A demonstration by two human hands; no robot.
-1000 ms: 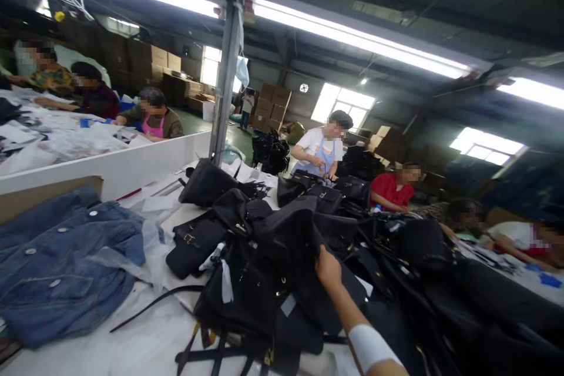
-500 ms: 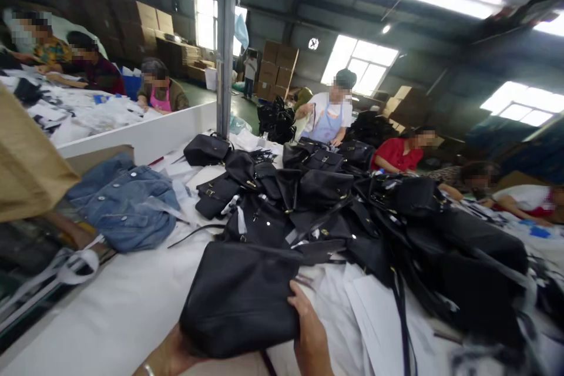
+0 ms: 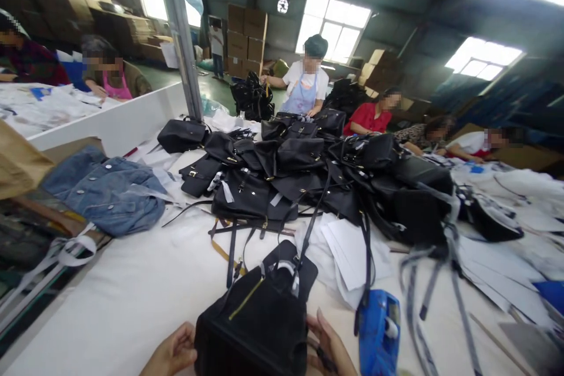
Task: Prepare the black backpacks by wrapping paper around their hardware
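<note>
A black bag (image 3: 259, 323) with a slanted gold zip stands at the bottom centre of the table, its flap and straps pointing away from me. At its left side, my left hand (image 3: 174, 349) has curled fingers, with the thumb against the bag's edge. My right hand (image 3: 330, 343) grips the opposite side, its fingers partly hidden by the bag and a dark strap. Just to the right lies a blue tool or dispenser (image 3: 379, 332) whose kind I cannot make out.
Behind is a heap of black bags (image 3: 255, 197) with trailing straps. White sheets (image 3: 346, 252) lie right of centre, a denim garment (image 3: 108, 188) on the left. A post (image 3: 178, 35) rises beyond a white partition (image 3: 110, 117). Several people work around, one in a blue apron (image 3: 300, 97).
The bag has come down towards me and been turned, so its zip, flap and straps now show. The view has shifted right and down, bringing the blue object into sight.
</note>
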